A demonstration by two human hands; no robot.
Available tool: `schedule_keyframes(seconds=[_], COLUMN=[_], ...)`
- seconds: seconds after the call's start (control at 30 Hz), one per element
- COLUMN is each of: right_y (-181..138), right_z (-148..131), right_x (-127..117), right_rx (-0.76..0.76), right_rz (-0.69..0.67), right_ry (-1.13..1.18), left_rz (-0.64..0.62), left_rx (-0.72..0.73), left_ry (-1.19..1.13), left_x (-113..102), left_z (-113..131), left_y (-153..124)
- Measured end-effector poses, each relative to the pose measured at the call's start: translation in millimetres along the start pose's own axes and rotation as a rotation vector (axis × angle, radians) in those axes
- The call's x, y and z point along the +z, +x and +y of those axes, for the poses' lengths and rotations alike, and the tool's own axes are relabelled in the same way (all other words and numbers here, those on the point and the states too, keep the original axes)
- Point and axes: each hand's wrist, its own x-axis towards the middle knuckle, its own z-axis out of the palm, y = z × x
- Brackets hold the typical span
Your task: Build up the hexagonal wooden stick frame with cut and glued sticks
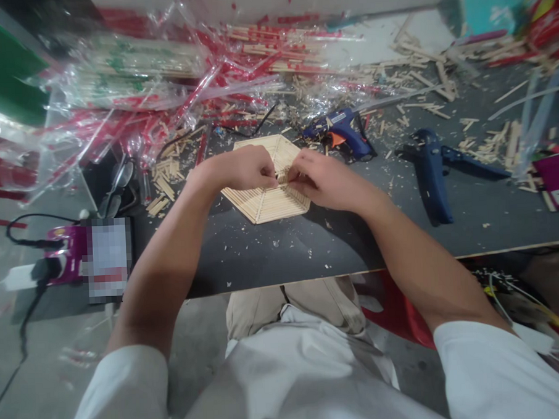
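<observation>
A hexagonal panel of thin wooden sticks [261, 210] lies flat on the dark table, its sticks set in rows between spokes that meet at the centre. Over its left half, my left hand [253, 165] is closed, thumb and forefinger pinched close to the middle. My right hand [317, 176] reaches in from the right, its bent fingertips together at the same central spot. Whatever lies between the fingers of either hand is too small and hidden to name. Just behind my right hand rests a blue glue gun [343, 134] with an orange trigger.
A blue hand cutter [433, 178] lies to the right among wooden offcuts [490, 148]. Clear and red plastic wrappers [173, 97] and bundled sticks fill the back. Glasses [116, 189], a phone [108, 260] and a purple power strip [68, 252] are at the left.
</observation>
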Motion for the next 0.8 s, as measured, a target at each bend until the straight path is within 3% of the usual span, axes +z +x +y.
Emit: schedule_keyframes(seconds=[0.37,0.8], right_y=[1,1], right_z=[2,-4], right_x=[-1,13], right_rx=[-0.04,-0.062], right_rz=[0.017,0.145], right_ry=[0.03,-0.046], left_rz=[-0.013,0.013], left_rx=[-0.027,0.015], left_ry=[-0.01,0.021], left_x=[1,3], left_z=[1,-2], left_y=[0,2])
